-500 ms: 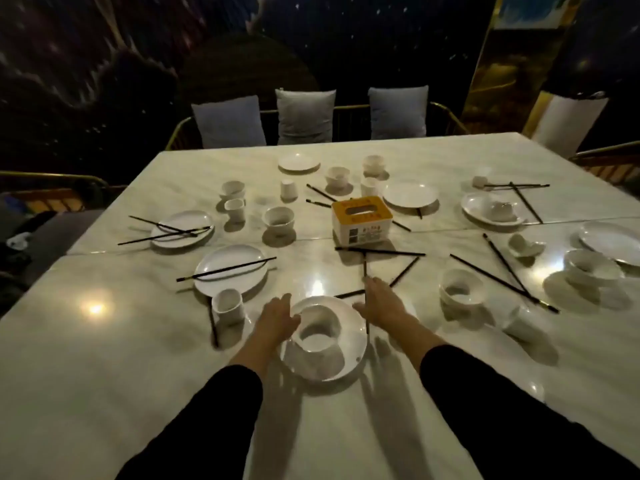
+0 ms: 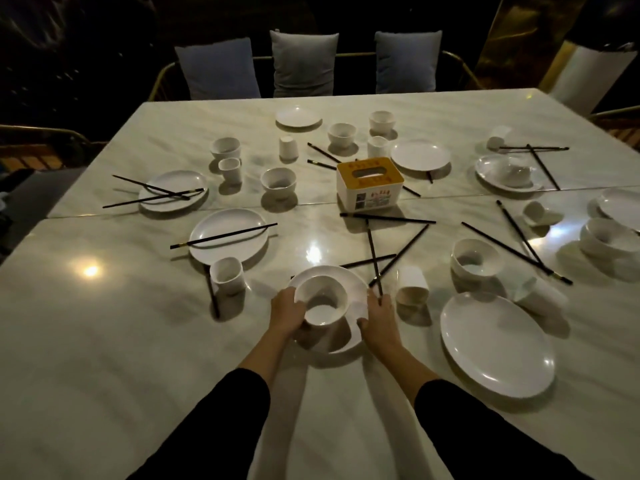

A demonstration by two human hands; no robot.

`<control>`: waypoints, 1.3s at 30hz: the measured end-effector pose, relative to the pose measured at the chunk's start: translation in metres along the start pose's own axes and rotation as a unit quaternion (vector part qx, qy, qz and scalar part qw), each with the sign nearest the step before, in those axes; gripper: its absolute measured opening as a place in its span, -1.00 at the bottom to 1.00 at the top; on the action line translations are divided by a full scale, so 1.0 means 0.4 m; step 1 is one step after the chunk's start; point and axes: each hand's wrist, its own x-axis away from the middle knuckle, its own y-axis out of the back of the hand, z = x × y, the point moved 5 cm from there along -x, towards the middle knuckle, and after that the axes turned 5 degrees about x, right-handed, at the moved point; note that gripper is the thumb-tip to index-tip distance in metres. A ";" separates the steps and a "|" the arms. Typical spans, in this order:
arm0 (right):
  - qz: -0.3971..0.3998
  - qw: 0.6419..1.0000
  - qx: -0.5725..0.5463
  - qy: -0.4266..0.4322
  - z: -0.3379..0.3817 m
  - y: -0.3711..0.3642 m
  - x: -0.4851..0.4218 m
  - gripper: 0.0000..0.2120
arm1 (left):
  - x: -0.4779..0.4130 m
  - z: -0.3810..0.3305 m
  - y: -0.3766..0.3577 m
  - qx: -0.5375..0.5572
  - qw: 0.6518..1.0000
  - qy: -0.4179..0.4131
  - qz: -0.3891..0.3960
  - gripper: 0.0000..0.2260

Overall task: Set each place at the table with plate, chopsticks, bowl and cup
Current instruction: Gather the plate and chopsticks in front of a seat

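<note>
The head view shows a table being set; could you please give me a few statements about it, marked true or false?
1. A bowl sits on the plate between the two hands. True.
2. The left hand holds a pair of chopsticks. False: it is at the plate's left edge, beside the bowl.
3. The tissue box has a red lid. False: its lid is yellow.
4. A single chopstick lies across the plate left of centre. True.
5. The right hand grips the plate's right edge. True.

Three cushions (image 2: 304,64) behind marble table (image 2: 104,358)
</note>
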 end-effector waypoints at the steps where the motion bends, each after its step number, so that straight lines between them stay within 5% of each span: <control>1: -0.002 1.000 -0.013 -0.002 -0.004 -0.003 0.001 -0.39 | 0.001 0.003 0.003 0.005 1.000 0.005 -0.001 -0.71; 12: -0.043 0.996 0.079 0.016 -0.021 0.004 0.083 -0.49 | 0.034 0.036 0.028 0.040 0.999 0.023 -0.010 -0.77; 16: -0.100 0.994 -0.053 0.003 0.069 0.029 0.072 -0.60 | 0.043 0.032 0.033 0.044 0.999 0.013 -0.014 -0.79; 20: -0.078 0.980 -0.180 0.011 0.167 0.027 0.016 -0.76 | 0.042 0.020 0.057 0.097 0.994 0.029 -0.027 -0.84; 30: -0.029 0.985 -0.161 0.048 0.284 -0.006 -0.131 -0.84 | -0.060 0.032 0.138 0.162 0.980 0.044 -0.106 -0.80; 39: 0.013 0.987 -0.155 0.023 0.314 -0.043 -0.202 -0.79 | -0.137 0.085 0.127 0.101 0.983 0.083 -0.130 -0.75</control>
